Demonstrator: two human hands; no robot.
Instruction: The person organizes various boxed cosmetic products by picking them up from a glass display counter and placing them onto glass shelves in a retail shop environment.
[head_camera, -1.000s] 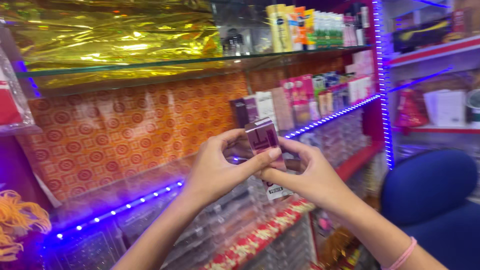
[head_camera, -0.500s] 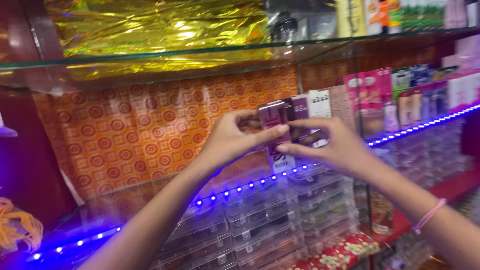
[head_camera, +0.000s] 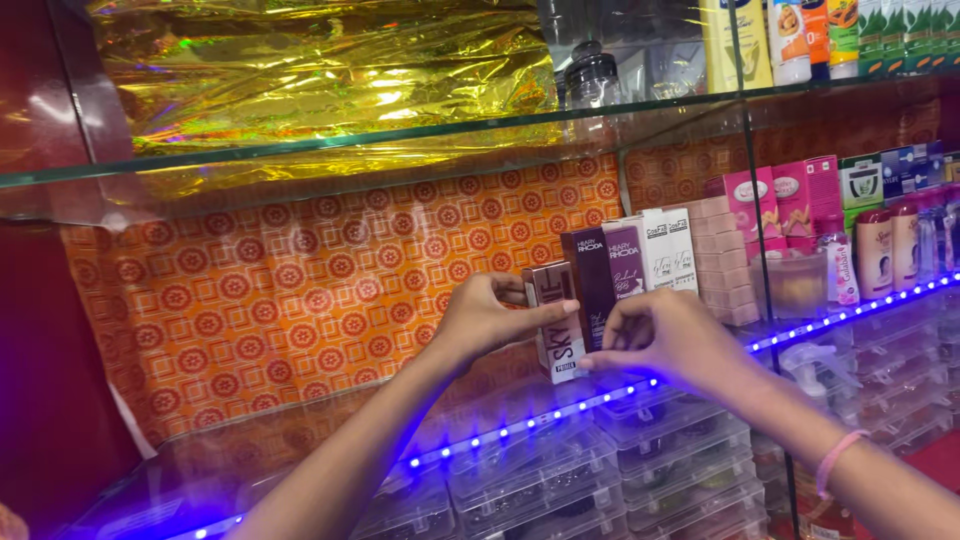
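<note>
Your left hand (head_camera: 485, 320) is gripping the upright brown box (head_camera: 556, 320) on the glass shelf (head_camera: 300, 440); your right hand (head_camera: 670, 340) is pinching its lower edge, fingers closed.

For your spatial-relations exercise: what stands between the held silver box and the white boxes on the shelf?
In the head view, two dark purple boxes stand between the silver box and the white boxes.

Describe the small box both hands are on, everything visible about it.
The small box is a slim, upright carton, apparently glossy cardboard, with a brownish-mauve upper part and a pale front panel bearing dark lettering. It stands at the left end of a row of similar cartons on the glass shelf edged with blue lights. The left hand grips its top and side, thumb across the front; the right hand has fingers at its lower right edge. It looks closed and undamaged.
</note>
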